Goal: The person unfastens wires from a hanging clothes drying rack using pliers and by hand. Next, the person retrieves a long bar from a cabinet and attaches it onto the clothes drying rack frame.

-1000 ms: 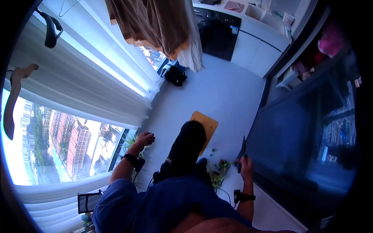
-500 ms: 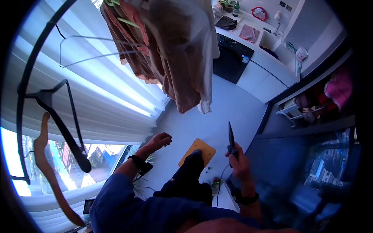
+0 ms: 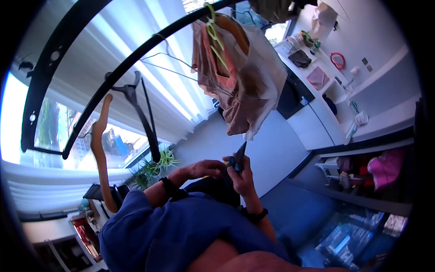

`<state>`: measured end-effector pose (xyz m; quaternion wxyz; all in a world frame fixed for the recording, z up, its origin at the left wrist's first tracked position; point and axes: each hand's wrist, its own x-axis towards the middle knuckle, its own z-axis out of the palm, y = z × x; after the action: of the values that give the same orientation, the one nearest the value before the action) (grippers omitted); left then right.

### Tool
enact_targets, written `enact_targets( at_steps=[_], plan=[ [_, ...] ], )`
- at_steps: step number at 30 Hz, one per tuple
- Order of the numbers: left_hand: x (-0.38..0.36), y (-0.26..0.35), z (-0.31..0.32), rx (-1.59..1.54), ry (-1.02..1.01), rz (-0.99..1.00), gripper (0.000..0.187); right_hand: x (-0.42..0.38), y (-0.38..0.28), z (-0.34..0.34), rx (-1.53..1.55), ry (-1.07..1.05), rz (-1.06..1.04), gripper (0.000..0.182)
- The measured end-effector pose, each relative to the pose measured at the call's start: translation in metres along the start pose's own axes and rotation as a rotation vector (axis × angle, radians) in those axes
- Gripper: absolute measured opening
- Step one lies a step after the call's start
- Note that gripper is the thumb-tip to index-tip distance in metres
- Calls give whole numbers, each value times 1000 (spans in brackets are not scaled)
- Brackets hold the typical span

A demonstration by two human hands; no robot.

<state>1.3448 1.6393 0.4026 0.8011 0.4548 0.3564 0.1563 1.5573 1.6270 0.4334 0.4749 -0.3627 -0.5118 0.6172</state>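
Note:
My right hand (image 3: 243, 177) is closed around a dark-handled tool with a pointed blade (image 3: 240, 152), its tip directed up and away from me. My left hand (image 3: 206, 169) is at chest level just left of it, palm down with loosely bent fingers, the fingertips right at the tool's handle. Above the blade hang brown and pale clothes (image 3: 253, 86) on a black rail (image 3: 149, 43), a light-green hanger (image 3: 216, 38) among them. Dark bands circle both wrists.
Left along the rail hang a wooden hanger (image 3: 100, 149), a black hanger (image 3: 140, 106) and a wire hanger. Behind are white curtains (image 3: 136, 27) and green plants (image 3: 158, 165). A counter with a sink runs at the right, above a shelf holding a pink item (image 3: 385, 167).
Both hands have come together in front of my body, the left moving right toward the tool. My view has shifted, bringing more of the rail and the plants into sight.

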Motion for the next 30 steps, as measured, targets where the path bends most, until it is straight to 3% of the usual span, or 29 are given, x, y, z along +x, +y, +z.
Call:
enact_targets(
  at_steps=[2,5,9,11,12,14,15,17,20,22,23,25,26,27,30],
  plan=[
    [1,-9,-1,-90,-21,36,54,8,7,1,4,-71,12,35],
    [-10,45,7,-64,-20,106,49,32,-27,12,-6,-160,-23,30],
    [-19,56,10,-339,67,220,51,52,-45,13,122,-224,20,34],
    [-21,49,8,-416,89,289,44,65,-48,0,62,-355,157,36],
    [-25,47,6,-433,98,301,44,75,-63,1,163,-400,121,31],
    [-29,29,1,-399,306,269,40,82,-75,-14,125,-459,211,33],
    [-35,30,0,-403,314,283,40,84,-78,-22,135,-477,297,34],
    [-47,33,-8,-94,438,178,43,84,-88,-35,157,-528,432,36],
    [-63,35,-11,103,539,137,42,89,-86,-59,272,-547,455,31],
    [-74,38,-5,226,596,76,37,99,-87,-58,-215,-530,630,33],
    [-79,43,-2,296,592,27,37,102,-87,-49,-225,-557,620,33],
    [-78,32,-5,479,615,173,36,107,-93,-16,-1039,-705,219,42],
    [-78,30,-7,513,604,183,35,109,-79,-9,-1172,-769,-131,45],
    [-77,31,-8,581,618,264,35,112,-73,2,-1178,-834,-264,44],
    [-77,47,-2,563,644,287,36,122,-57,34,-882,-1036,386,34]
  ],
)
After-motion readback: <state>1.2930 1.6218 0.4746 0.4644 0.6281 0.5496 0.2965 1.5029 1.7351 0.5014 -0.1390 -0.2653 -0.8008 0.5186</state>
